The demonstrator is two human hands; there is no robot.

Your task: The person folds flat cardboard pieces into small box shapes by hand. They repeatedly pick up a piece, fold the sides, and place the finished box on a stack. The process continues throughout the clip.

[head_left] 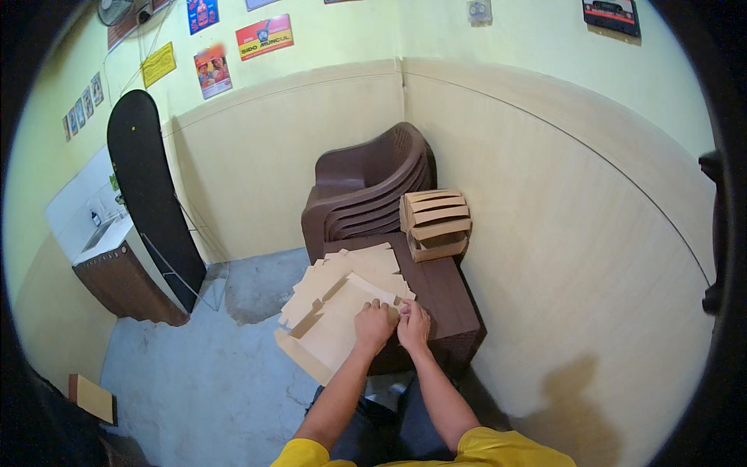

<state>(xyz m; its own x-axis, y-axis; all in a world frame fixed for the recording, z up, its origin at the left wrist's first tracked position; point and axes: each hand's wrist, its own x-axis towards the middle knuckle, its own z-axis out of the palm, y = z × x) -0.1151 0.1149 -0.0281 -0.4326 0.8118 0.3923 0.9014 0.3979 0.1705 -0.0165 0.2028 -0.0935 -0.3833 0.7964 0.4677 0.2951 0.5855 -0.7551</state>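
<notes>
A partly folded brown cardboard box point(342, 317) lies before me with some of its side walls raised. My left hand point(375, 322) has its fingers curled at the right end of the box. Close beside it, my right hand point(415, 324) pinches the flaps at the box's right corner. My fingers cover the exact spot being gripped. Beneath and beyond the box are several flat cardboard blanks point(366, 258), fanned out over a dark brown table point(445, 297).
Folded cardboard boxes point(437, 224) are piled at the table's far right, against the wall. Behind the table rises a stack of brown plastic chairs point(366, 183). An ironing board point(148, 187) leans upright at the left, next to a small sink counter point(109, 237).
</notes>
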